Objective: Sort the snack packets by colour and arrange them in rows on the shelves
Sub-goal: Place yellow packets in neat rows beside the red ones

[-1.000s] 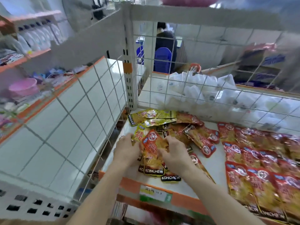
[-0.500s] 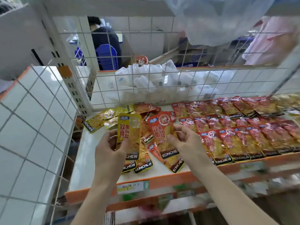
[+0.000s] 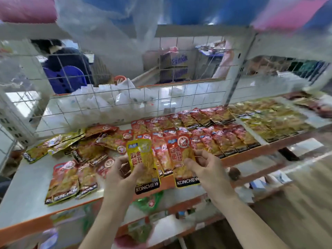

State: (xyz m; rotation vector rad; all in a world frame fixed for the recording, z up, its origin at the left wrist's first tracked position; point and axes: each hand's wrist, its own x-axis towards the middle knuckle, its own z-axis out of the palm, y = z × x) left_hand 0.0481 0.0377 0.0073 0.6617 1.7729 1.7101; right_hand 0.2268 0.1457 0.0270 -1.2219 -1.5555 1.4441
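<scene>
Landmark = white shelf (image 3: 27, 186) with orange front edge

- left hand (image 3: 122, 174): fingers curled round a yellow KONCHEW packet (image 3: 143, 159), thumb across its face, other fingers behind it. Packet upright, lifted off the shelf, over the middle of the shelf's front edge
- right hand (image 3: 206, 169): thumb and fingertips pinch the right edge of a red KONCHEW packet (image 3: 181, 155). Also upright and off the shelf, over the front edge, just right of the yellow one; the two packets look nearly edge to edge, can't tell if they touch
- red packet rows (image 3: 215, 135): overlapping, on the shelf's right half, back to front
- yellow packet rows (image 3: 269, 121): past the shelf's right end, on the adjoining board; blurred
- loose mixed pile (image 3: 86, 141), red and yellow, unsorted: shelf's back-left part
- a few red-topped packets (image 3: 68, 180) lie flat at the shelf's front-left, near the edge
- wire mesh panel (image 3: 125, 97) stands along the shelf's back; white plastic bags (image 3: 100, 99) heaped behind it
- a person in dark clothes (image 3: 68, 63) on a blue chair (image 3: 59, 78) sits beyond the shelf's back-left corner, seen through the mesh
</scene>
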